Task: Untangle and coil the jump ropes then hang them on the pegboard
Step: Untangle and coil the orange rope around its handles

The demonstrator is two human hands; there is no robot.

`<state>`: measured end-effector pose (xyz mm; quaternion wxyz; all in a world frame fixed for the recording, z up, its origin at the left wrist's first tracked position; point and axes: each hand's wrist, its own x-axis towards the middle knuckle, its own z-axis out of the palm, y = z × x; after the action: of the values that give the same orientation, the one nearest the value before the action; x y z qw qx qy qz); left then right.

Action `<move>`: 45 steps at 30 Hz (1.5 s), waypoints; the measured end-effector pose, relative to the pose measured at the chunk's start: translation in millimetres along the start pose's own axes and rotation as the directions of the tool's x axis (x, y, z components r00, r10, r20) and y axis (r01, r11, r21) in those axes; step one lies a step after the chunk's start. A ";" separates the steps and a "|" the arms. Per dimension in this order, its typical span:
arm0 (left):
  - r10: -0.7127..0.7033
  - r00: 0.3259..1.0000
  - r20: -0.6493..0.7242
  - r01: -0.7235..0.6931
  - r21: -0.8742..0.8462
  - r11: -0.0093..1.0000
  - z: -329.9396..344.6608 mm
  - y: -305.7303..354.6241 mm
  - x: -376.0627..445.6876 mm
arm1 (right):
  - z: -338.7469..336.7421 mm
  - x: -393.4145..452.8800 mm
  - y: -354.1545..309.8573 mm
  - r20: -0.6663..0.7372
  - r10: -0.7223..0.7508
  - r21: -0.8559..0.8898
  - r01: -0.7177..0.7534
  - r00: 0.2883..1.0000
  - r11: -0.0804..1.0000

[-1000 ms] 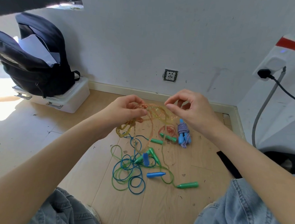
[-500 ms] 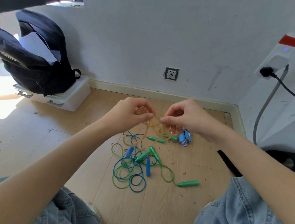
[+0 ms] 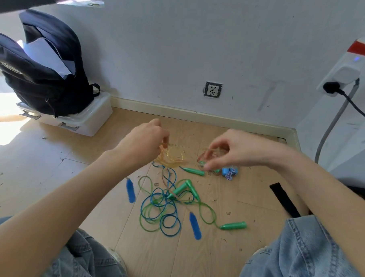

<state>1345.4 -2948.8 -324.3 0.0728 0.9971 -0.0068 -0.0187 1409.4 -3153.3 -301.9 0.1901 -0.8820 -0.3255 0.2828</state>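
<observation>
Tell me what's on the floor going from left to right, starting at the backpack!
backpack on its white box → left blue handle → right blue handle → lone green handle → black strap

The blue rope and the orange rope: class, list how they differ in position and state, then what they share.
1. The blue rope lies on the floor; the orange rope is lifted.
2. The blue rope is untouched; the orange rope is pinched by the left hand and the right hand.
3. The blue rope loops through the green rope; the orange rope is stretched between the hands.

Shared: both are thin, translucent and still uncoiled.
</observation>
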 end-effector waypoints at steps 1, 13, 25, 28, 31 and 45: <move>-0.006 1.000 0.006 0.006 -0.012 1.000 -0.1 -0.7 -0.3 | 3.9 0.8 0.9 0.015 0.025 -0.163 -0.022 1.000 0.986; 0.174 0.971 0.163 -0.137 -0.218 0.966 6.4 16.9 -1.6 | -7.0 -4.8 -5.2 -0.115 -0.071 0.922 0.133 0.991 0.364; -0.199 0.973 0.114 0.182 0.144 0.973 12.2 -25.9 -4.6 | -6.7 -1.5 13.7 -0.127 0.069 -0.087 -0.080 0.989 0.993; -0.167 0.978 0.121 0.156 0.099 0.983 13.5 -22.1 -1.1 | 12.5 1.6 8.4 0.132 -0.030 -0.107 0.044 0.991 0.993; -0.095 0.979 0.179 0.106 -0.053 0.993 9.7 -16.8 1.1 | 7.8 0.6 4.3 -0.133 -0.155 0.425 0.197 0.979 0.884; -0.111 0.963 0.245 0.183 -0.293 0.939 8.8 -14.3 -1.2 | -4.4 -1.8 6.0 -0.313 0.024 0.496 0.142 0.949 0.857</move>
<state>1344.0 -2935.9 -335.1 0.2270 0.9621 0.0629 -0.1376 1413.8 -3159.5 -300.9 0.4746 -0.8223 -0.2319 0.2119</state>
